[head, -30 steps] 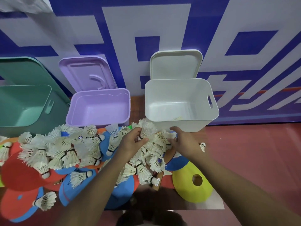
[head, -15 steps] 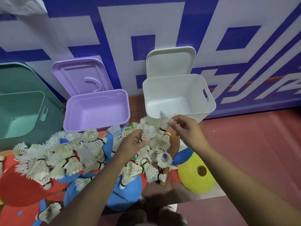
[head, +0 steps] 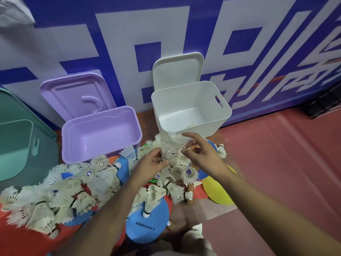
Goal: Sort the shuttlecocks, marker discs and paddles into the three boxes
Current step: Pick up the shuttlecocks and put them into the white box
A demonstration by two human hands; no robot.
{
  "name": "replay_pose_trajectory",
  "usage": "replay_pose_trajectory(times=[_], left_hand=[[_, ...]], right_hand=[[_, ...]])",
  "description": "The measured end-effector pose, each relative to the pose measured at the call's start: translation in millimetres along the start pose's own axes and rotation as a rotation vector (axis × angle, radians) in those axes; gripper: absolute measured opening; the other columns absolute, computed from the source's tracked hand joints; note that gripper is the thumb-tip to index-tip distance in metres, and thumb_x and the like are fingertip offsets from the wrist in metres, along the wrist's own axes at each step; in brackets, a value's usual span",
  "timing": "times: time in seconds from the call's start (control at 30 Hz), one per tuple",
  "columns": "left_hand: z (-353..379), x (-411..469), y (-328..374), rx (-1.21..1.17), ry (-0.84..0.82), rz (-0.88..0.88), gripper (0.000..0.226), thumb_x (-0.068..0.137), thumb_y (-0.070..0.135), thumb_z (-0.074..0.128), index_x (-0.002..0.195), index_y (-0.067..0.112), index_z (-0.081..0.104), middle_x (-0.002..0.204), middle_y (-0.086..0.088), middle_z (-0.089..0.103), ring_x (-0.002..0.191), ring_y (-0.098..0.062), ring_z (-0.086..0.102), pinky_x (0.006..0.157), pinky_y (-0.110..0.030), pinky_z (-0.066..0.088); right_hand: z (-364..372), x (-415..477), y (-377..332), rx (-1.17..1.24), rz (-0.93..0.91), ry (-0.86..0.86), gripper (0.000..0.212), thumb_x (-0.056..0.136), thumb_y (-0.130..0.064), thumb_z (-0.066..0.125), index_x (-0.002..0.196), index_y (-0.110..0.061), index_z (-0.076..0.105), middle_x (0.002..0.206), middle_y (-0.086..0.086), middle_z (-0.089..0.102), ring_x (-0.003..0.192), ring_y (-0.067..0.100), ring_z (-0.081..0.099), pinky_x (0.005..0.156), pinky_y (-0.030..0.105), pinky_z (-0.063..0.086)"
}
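A heap of white feather shuttlecocks [head: 60, 193] lies over blue [head: 147, 225], red [head: 27, 241] and yellow marker discs [head: 218, 192]. A wooden paddle handle [head: 190, 197] pokes out of the heap. My left hand [head: 150, 164] is shut on a bunch of shuttlecocks [head: 168, 147], held just in front of the white box [head: 224, 109]. My right hand [head: 200, 154] is beside the bunch with fingers spread, fingertips touching the feathers. To the left stand the purple box [head: 73, 130] and the green box [head: 36, 145].
Each box's lid leans on the blue and white wall behind it: white lid [head: 178, 71], purple lid [head: 73, 97]. Red floor [head: 276, 163] lies to the right. A small pale item [head: 192, 125] sits in the white box.
Both hands have risen from the heap toward the white box's front wall. My left hand has gathered a bunch of shuttlecocks; my right hand's fingers have spread open beside it.
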State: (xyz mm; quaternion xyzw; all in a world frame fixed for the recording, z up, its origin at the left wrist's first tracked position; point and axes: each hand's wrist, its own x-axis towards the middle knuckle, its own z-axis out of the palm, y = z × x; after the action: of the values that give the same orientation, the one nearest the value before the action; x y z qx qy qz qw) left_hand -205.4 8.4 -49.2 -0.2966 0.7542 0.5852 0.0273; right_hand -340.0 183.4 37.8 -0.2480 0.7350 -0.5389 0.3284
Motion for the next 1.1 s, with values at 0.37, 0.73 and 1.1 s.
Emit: replay_pose_trajectory(times=[0.37,0.73,1.1], left_hand=[[-17.4,-15.6,-0.8,-0.046,-0.024,0.029,0.028,0.084,0.029,0.073,0.109,0.034,0.064,0.104,0.011,0.072,0.095,-0.012,0.068,0.096,-0.044,0.051],[-30.2,-11.2,1.4,0.026,-0.001,-0.003,0.042,0.082,0.037,0.075,0.120,0.033,0.058,0.096,0.002,0.069,0.090,-0.010,0.066,0.074,-0.020,0.046],[-21.4,5.7,46.7,0.001,0.117,0.083,0.053,0.077,0.030,0.081,0.127,0.025,0.061,0.114,0.007,0.065,0.105,-0.005,0.060,0.089,-0.019,0.048]], right_hand=[[4.3,3.7,79.0,-1.008,0.229,-0.035,0.007,0.088,-0.016,0.048,0.081,-0.015,0.046,0.087,0.005,0.050,0.077,0.031,0.058,0.049,0.031,0.036],[-33.3,26.6,-19.5,-0.356,-0.018,0.229,0.021,0.091,-0.025,0.063,0.074,-0.012,0.063,0.060,-0.002,0.050,0.056,0.010,0.042,0.057,0.029,0.036],[-18.6,67.3,-43.1,-0.561,-0.200,0.081,0.006,0.090,-0.018,0.060,0.090,-0.017,0.054,0.073,-0.005,0.060,0.066,0.015,0.057,0.062,0.031,0.043]])
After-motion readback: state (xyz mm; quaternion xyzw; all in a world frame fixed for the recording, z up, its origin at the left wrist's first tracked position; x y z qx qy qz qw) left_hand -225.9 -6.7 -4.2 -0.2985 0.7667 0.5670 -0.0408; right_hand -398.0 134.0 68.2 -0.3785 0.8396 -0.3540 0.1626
